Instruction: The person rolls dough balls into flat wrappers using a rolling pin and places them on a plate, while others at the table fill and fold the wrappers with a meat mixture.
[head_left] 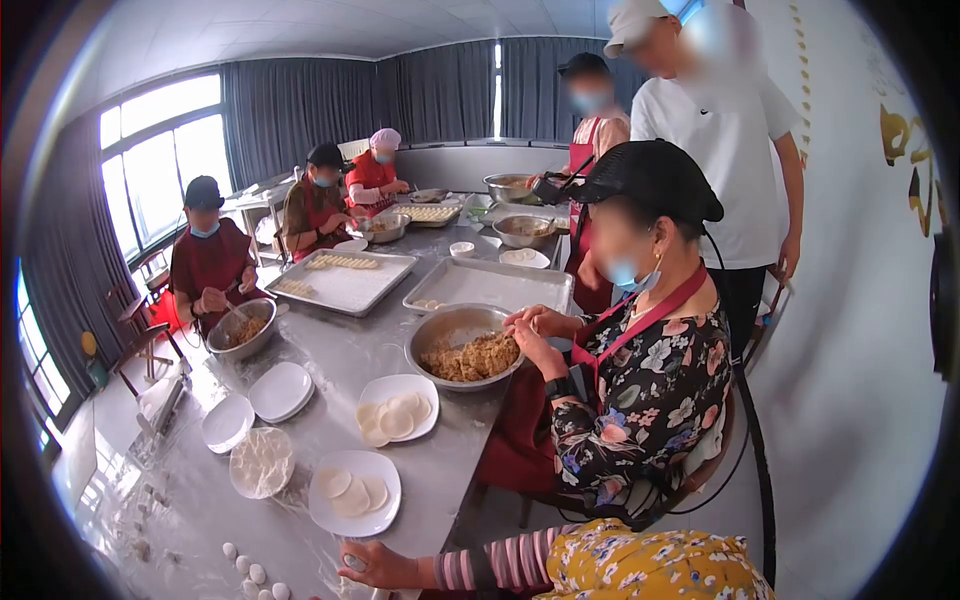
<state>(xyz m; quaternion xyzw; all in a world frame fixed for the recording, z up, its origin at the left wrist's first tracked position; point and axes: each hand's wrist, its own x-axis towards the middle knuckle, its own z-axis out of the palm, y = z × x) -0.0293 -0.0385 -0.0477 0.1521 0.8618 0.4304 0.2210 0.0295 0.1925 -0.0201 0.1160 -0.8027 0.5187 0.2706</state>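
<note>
At the bottom of the head view, my right hand (pixel 380 565) reaches in from the right, in a pink and grey striped cuff and a yellow floral sleeve. Its fingers are closed round a pale rounded object (pixel 354 562), too small to identify surely. My left hand is outside the picture. Left of my right hand, several small white dough pieces (pixel 257 573) lie on the floury metal table (pixel 330 425). Just beyond the hand is a white plate (pixel 383 508) with round flat wrappers (pixel 350 498). A flour-covered dish (pixel 262 463) stands to its left.
A co-worker in a floral top (pixel 640 420) sits at right, hands beside a metal bowl of filling (pixel 470 350). Another plate of wrappers (pixel 385 420), stacked plates (pixel 281 391) and trays (pixel 345 285) stand farther up. Several people are around the table; one in white (pixel 715 150) stands.
</note>
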